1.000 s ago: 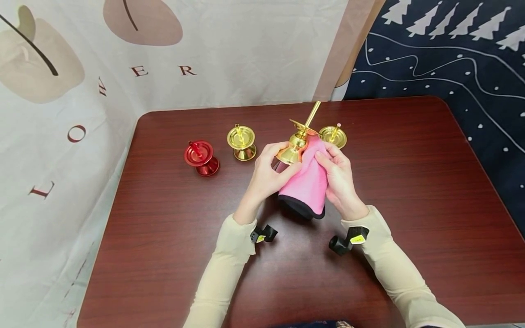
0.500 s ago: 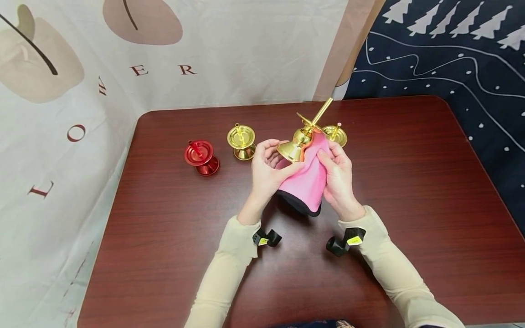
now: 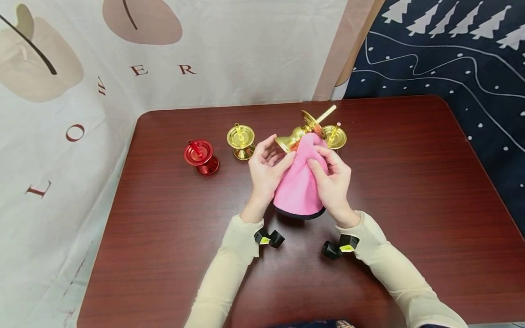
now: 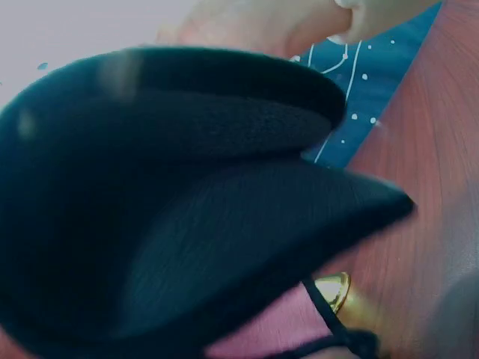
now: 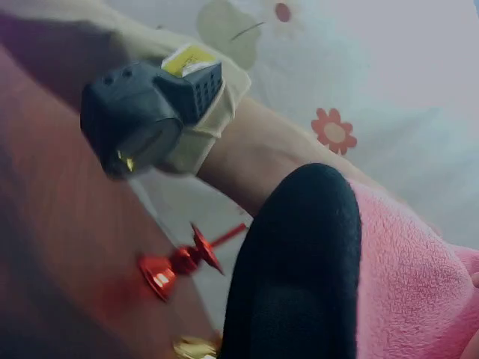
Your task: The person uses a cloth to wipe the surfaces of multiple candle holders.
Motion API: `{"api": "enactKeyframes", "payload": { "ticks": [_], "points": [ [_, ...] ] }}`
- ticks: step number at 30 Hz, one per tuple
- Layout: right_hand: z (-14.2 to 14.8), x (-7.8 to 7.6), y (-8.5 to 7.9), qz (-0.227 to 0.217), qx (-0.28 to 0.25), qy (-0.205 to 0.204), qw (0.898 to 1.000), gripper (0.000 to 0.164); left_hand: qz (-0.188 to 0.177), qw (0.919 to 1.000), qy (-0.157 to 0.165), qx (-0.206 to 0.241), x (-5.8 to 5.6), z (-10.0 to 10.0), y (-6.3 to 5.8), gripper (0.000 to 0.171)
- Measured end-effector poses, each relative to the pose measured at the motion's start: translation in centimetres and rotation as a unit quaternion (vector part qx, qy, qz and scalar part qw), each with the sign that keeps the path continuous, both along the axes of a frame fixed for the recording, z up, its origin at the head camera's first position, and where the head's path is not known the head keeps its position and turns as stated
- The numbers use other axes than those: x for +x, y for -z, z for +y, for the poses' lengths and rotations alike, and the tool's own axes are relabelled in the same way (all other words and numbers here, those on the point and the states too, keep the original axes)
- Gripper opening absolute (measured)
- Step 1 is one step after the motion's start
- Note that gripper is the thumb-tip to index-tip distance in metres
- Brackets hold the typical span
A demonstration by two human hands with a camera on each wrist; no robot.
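A shiny gold candlestick [image 3: 299,132] is held tilted in the head view, its spike pointing up and right. A pink fleecy cloth [image 3: 299,187], pouch-like with a black edge and dark inside, wraps its near side. The left hand [image 3: 266,168] holds the candlestick by its base, the thumb on the cloth and the fingers partly hidden behind. The right hand [image 3: 334,182] pinches the cloth against the stem, thumb in front. Up close, the dark lining of the cloth [image 4: 209,209] fills most of the left wrist view. Its pink pile [image 5: 408,269] shows in the right wrist view.
A red candlestick [image 3: 201,157] and a gold one [image 3: 241,141] stand left of the hands on the dark red wooden table [image 3: 164,246]. Another gold candlestick [image 3: 335,135] stands just behind the right hand. Printed cloths [image 3: 254,54] hang behind the table.
The held candlestick has tipped further over to the right. The cloth has turned, showing more of its pink face and covering more of the stem. The other candlesticks stay put.
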State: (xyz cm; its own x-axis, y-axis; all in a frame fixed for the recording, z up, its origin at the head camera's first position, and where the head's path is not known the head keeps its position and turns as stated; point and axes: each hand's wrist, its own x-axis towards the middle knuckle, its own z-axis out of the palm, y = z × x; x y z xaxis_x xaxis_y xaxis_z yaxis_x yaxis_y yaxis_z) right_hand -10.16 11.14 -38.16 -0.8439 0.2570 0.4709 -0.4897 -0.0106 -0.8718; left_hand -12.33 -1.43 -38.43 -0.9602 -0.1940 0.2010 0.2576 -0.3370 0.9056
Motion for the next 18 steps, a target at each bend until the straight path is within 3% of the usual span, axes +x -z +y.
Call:
{"api": "enactKeyframes", "payload": {
  "ticks": [3,7,10,12,18],
  "points": [
    [0.1,-0.2,-0.6,0.09,0.084,0.036,0.992,0.019,-0.012,0.9998,0.009,0.011,0.0,0.0,0.1,0.051],
    [0.4,-0.9,-1.2,0.156,0.189,0.045,0.969,0.019,-0.04,0.999,0.015,0.014,0.1,-0.2,0.0,0.044],
    [0.6,-1.2,-0.9,0.172,0.258,0.033,0.95,0.021,-0.073,0.996,0.021,0.045,0.2,-0.4,-0.3,0.031],
    [0.8,-1.2,-0.6,0.179,0.275,0.027,0.944,0.022,-0.088,0.9929,0.033,0.072,0.3,-0.7,-0.5,0.024],
    [1.4,-1.3,0.1,0.165,0.285,0.032,0.944,0.02,-0.095,0.9842,0.066,0.133,0.3,-1.3,-1.1,0.013]
  ]
}}
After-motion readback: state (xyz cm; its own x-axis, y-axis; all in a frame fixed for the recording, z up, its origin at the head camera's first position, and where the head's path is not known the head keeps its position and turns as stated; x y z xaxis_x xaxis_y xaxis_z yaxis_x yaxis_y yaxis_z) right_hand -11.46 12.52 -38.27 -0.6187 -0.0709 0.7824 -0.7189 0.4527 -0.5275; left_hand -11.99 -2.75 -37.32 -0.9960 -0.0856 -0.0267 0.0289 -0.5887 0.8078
